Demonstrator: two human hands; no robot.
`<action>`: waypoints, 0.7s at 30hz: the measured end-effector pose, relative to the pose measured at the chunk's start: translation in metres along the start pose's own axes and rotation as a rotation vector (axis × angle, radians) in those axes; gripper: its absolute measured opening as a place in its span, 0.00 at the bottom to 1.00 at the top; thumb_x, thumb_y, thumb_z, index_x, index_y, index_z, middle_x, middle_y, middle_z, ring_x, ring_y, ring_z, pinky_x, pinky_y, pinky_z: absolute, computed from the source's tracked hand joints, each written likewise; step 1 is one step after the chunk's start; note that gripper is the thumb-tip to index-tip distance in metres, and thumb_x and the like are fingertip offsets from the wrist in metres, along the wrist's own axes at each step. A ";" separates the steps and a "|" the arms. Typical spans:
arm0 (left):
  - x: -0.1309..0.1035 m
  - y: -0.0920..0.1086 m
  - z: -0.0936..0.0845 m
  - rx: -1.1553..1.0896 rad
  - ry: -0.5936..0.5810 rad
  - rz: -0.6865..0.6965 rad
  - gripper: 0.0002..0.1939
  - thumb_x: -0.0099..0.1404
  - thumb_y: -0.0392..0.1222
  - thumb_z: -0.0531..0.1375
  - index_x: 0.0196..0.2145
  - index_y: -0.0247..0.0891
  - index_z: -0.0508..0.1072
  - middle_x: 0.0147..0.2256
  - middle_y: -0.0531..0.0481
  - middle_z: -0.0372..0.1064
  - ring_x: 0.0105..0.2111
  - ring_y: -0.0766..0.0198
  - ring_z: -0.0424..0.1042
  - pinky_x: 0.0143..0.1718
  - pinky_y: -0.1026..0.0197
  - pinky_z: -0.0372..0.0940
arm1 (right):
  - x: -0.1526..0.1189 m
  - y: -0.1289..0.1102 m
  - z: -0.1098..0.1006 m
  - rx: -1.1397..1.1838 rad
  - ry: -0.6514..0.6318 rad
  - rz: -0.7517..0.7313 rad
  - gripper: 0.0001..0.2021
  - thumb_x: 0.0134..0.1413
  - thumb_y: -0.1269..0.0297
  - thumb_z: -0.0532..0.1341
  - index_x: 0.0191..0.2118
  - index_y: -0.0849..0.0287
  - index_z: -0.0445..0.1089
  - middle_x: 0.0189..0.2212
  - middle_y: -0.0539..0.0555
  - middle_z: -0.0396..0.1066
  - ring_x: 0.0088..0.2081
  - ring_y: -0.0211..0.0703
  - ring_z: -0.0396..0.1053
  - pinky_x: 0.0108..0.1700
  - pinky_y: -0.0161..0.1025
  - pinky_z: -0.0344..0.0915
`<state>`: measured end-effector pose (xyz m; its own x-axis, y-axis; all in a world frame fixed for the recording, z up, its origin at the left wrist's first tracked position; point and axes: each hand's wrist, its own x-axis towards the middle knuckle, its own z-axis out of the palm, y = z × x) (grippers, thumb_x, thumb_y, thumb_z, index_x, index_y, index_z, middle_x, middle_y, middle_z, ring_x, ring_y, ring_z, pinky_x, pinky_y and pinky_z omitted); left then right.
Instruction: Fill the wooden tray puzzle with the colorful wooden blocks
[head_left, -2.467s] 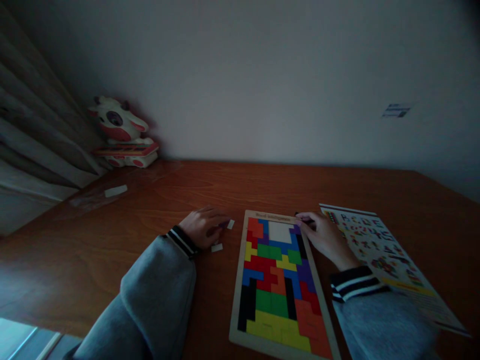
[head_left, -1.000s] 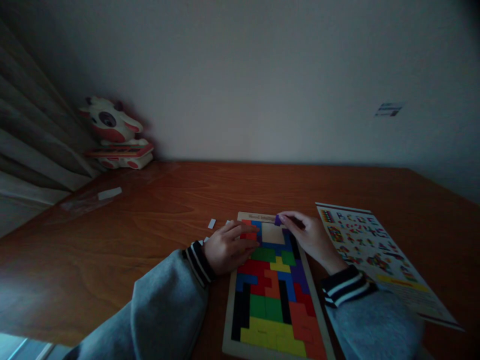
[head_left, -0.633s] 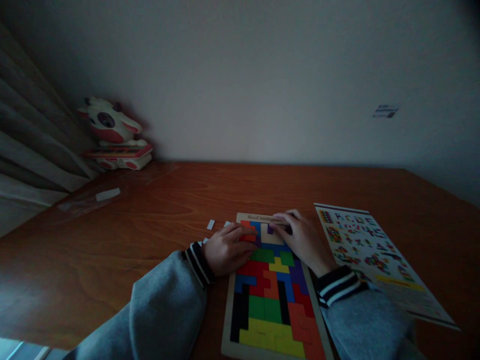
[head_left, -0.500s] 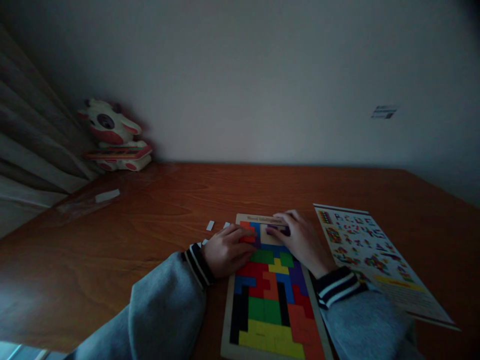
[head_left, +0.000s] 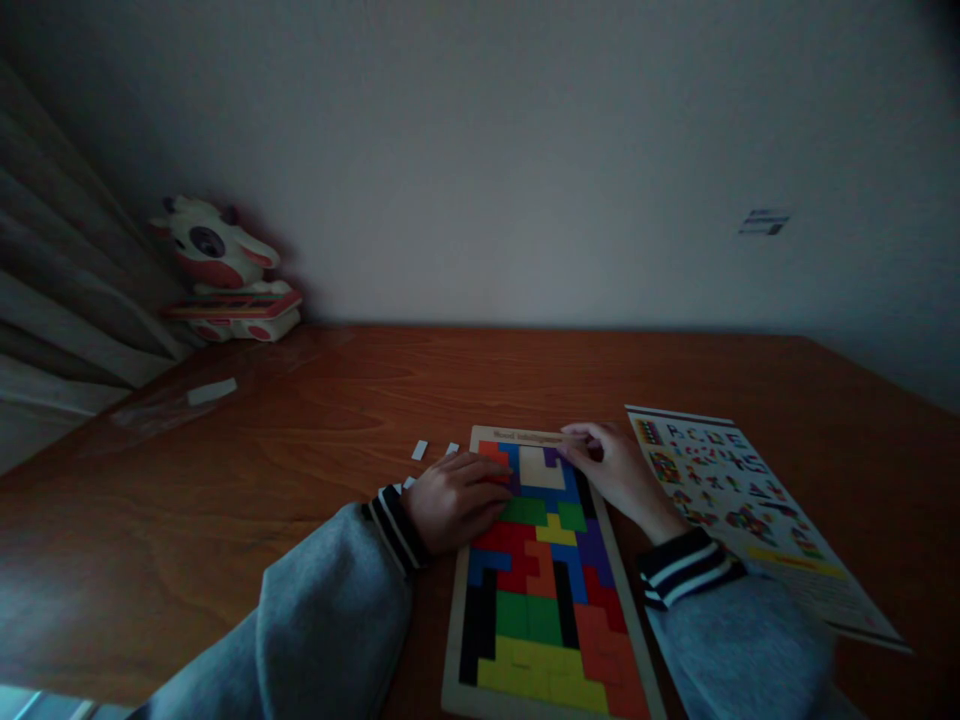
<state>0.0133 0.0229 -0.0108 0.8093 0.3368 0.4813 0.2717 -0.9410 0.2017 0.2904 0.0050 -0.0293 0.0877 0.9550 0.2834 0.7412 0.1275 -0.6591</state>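
A wooden block puzzle board (head_left: 452, 660) lies lengthwise in front of me, filled with red, green, yellow, blue, black, orange and purple pieces. Near its top, a pale gap (head_left: 537, 470) of bare wood shows between blue pieces. My left hand (head_left: 457, 500) rests over the upper left side, fingers stretched out on the pieces and holding nothing. At the top right corner my right hand (head_left: 611, 470) has thumb and index finger close together on a purple puzzle piece (head_left: 552, 457), whose right part is hidden by the fingers.
Small white pieces (head_left: 420, 450) lie left of the board. A printed pattern sheet (head_left: 720, 480) is to the right. At the back left sits a cow-shaped toy (head_left: 225, 270), with a white strip (head_left: 212, 391) on the table before it. Curtain (head_left: 67, 300) hangs at the left.
My right hand has shifted right, towards the board's top right corner, uncovering more of the pale gap and the pieces below. The purple piece appears further right. My left hand stays nearly still.
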 end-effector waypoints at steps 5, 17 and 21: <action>-0.002 -0.001 0.000 0.023 -0.111 -0.019 0.19 0.71 0.49 0.55 0.55 0.38 0.70 0.56 0.43 0.69 0.56 0.52 0.67 0.56 0.46 0.64 | -0.003 -0.011 0.007 -0.195 0.100 0.001 0.22 0.53 0.46 0.63 0.46 0.57 0.73 0.43 0.61 0.71 0.45 0.55 0.71 0.47 0.51 0.67; -0.001 -0.001 0.001 -0.021 -0.110 -0.035 0.18 0.71 0.49 0.55 0.53 0.38 0.72 0.55 0.42 0.70 0.54 0.54 0.68 0.55 0.47 0.64 | 0.000 -0.003 0.002 -0.158 -0.022 0.034 0.18 0.53 0.52 0.64 0.47 0.56 0.74 0.44 0.60 0.71 0.46 0.53 0.70 0.50 0.51 0.65; -0.001 0.000 -0.001 -0.014 -0.120 -0.049 0.18 0.71 0.49 0.54 0.53 0.38 0.72 0.54 0.42 0.70 0.53 0.53 0.68 0.55 0.47 0.65 | -0.001 -0.003 0.004 -0.138 -0.022 0.018 0.16 0.54 0.51 0.63 0.46 0.54 0.74 0.43 0.58 0.72 0.47 0.52 0.69 0.50 0.50 0.65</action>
<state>0.0124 0.0224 -0.0102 0.8518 0.3757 0.3651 0.3062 -0.9225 0.2351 0.2858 0.0047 -0.0307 0.0885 0.9625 0.2564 0.8240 0.0739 -0.5618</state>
